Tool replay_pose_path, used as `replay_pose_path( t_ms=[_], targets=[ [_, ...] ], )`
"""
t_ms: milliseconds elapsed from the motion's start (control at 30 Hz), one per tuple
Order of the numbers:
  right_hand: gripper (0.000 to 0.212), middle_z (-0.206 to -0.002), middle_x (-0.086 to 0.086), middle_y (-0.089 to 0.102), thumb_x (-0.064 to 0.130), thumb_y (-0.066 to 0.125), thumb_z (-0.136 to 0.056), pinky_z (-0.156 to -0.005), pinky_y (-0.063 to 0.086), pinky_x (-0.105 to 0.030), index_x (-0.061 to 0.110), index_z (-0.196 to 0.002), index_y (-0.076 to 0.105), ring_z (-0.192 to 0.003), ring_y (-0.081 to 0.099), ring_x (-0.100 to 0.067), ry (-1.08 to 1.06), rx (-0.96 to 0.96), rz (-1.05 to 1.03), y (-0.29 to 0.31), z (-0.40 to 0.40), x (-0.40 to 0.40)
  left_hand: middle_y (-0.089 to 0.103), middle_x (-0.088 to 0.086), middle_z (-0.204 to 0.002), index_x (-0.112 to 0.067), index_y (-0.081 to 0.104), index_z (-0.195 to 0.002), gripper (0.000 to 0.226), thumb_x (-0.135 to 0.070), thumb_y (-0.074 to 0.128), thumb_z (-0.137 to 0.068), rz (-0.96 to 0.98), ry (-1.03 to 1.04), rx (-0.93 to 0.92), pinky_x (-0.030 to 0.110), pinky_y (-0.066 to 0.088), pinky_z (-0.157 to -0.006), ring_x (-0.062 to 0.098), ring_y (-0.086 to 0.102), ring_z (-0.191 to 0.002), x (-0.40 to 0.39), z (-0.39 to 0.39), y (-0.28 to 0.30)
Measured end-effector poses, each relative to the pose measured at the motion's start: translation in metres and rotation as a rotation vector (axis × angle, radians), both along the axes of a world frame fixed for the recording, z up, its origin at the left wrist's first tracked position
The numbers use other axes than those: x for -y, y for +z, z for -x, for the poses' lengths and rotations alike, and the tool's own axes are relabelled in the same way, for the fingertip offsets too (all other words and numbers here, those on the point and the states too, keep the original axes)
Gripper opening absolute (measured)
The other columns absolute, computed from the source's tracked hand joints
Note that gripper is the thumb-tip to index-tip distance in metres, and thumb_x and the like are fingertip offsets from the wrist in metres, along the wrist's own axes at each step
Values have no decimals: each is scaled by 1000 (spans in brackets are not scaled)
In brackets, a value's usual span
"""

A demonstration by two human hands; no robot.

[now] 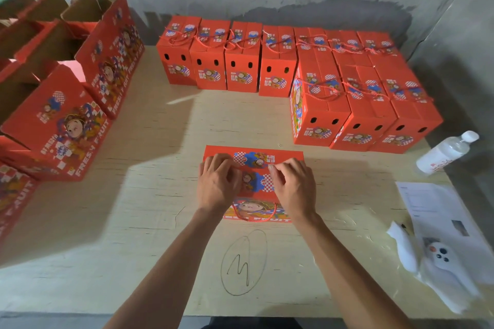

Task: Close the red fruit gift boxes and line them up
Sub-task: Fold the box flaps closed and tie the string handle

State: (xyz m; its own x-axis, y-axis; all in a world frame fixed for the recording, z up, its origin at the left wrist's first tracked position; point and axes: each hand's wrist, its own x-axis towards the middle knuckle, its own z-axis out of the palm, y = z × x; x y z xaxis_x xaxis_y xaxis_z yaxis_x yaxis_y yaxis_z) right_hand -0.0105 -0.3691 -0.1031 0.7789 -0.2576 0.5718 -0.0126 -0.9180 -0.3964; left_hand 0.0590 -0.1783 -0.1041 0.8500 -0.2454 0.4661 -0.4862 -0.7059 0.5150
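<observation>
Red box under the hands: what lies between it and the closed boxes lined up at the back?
In the head view, only bare tabletop separates the box under the hands from the back row of closed boxes.

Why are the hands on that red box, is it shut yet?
Nearly shut. The red box has its top flaps down, with the left hand and right hand pinching them at the seam.

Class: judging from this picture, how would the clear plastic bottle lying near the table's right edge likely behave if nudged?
The plastic bottle lies on its side, so it would probably roll. It looks clear and possibly near empty, so likely light. It lies close to the table edge, so it might drop off.
</observation>
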Motion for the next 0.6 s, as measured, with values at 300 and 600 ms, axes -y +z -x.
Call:
replay_pose_path(
  t_ms=[300,600],
  targets=[
    [14,-125,-8,68,14,67,-99,-101,49,-44,4,-96,77,-119,60,-27,-109,-8,-273,-11,13,14,61,-5,-119,-23,61,-86,38,-60,70,-88,177,132,-253,41,49,-88,17,50,-107,-14,-5,1],
    [30,-104,9,73,42,58,-103,-67,61,-27,24,-126,63,-89,72,-8,-167,-149,-1071,-5,20,9,78,-11,-84,-26,75,-102,58,-71,79,-66,545,283,-816,36,63,-76,4,74,-75,-23,-15,0]
  ],
)
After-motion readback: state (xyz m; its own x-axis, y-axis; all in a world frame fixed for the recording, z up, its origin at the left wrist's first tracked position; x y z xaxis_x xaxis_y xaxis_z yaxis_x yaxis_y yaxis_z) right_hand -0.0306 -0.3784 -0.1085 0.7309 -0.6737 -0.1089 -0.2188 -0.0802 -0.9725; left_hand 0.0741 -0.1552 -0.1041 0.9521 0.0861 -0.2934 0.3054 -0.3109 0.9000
